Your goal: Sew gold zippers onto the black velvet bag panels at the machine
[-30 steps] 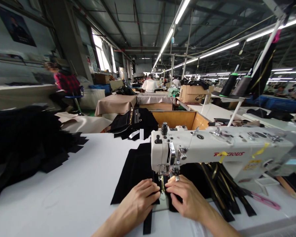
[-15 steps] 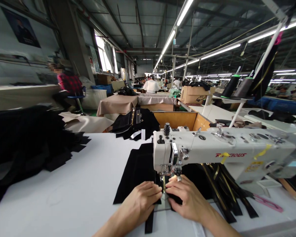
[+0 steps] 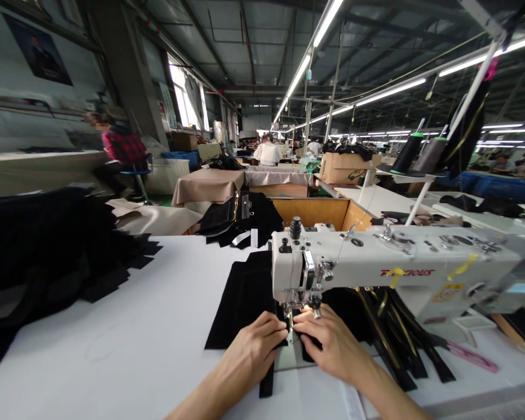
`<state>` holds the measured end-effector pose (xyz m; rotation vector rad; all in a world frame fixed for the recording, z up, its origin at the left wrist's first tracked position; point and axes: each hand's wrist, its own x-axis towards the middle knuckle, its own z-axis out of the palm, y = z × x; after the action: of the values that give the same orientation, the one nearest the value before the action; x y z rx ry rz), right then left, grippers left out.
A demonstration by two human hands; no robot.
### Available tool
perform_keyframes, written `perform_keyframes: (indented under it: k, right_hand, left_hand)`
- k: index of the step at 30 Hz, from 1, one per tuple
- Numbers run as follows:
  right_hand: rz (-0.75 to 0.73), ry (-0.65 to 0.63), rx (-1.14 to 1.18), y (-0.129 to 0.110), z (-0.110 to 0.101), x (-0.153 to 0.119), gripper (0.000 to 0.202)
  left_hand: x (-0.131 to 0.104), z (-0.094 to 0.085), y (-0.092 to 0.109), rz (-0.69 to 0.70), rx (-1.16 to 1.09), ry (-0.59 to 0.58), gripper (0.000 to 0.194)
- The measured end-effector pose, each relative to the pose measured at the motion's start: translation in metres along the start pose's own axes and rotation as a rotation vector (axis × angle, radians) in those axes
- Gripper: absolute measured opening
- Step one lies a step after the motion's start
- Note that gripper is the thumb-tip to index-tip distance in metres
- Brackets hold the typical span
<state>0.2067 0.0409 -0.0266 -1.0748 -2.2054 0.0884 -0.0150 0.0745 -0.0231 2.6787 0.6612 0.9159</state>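
Observation:
A white sewing machine (image 3: pixel 359 256) stands over a black fabric panel (image 3: pixel 238 297) on the white table. Under its needle area runs a zipper strip (image 3: pixel 290 321) with gold teeth. My left hand (image 3: pixel 260 344) is left of the presser foot, its fingers together and closed on the black fabric. Just right of the foot, my right hand (image 3: pixel 326 338) has its fingertips on the fabric beside the zipper, thumb bent below. A narrow black strip (image 3: pixel 266 379) hangs toward me from under my left hand.
Black pieces are piled (image 3: pixel 48 251) at the left. Black zipper strips (image 3: pixel 396 338) and pink-handled scissors (image 3: pixel 472 356) lie right of my right hand. Behind the table are more black pieces (image 3: pixel 245 216). A person in a checked shirt (image 3: pixel 125 149) sits far left.
The black panel and narrow strip have moved slightly away from me, toward the back of the machine. Both hands have shifted slightly forward with the fabric.

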Motion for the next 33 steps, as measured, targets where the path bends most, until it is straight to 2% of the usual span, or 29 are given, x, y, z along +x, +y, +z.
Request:
perform_keyframes:
  k: [4,11,14,20,23,27,33]
  right_hand:
    - [0.016,-0.011,-0.006,0.0,0.001,0.006,0.022]
    - [0.041,-0.028,-0.031,0.0,0.012,0.021,0.016]
    - [0.074,-0.004,-0.043,0.0,0.018,0.021,0.016]
    - [0.103,0.041,-0.044,0.0,0.026,0.018,0.015]
    - [0.11,0.059,-0.021,-0.001,0.027,0.018,0.016]
    - [0.105,0.069,0.045,-0.002,0.024,0.017,0.017]
    - [0.113,0.099,0.188,0.004,0.01,0.011,0.019]
  left_hand:
    - [0.003,0.003,-0.007,-0.183,-0.054,0.104,0.018]
    - [0.004,0.003,-0.012,-0.234,-0.063,0.115,0.018]
    - [0.003,0.004,-0.012,-0.221,-0.062,0.103,0.018]
    - [0.0,0.007,-0.015,-0.187,-0.066,0.087,0.043]
    - [-0.001,0.008,-0.016,-0.169,-0.05,0.081,0.047]
    - [-0.003,0.008,-0.014,-0.104,-0.004,0.052,0.045]
    - [-0.002,0.003,-0.002,0.051,0.101,-0.039,0.031]
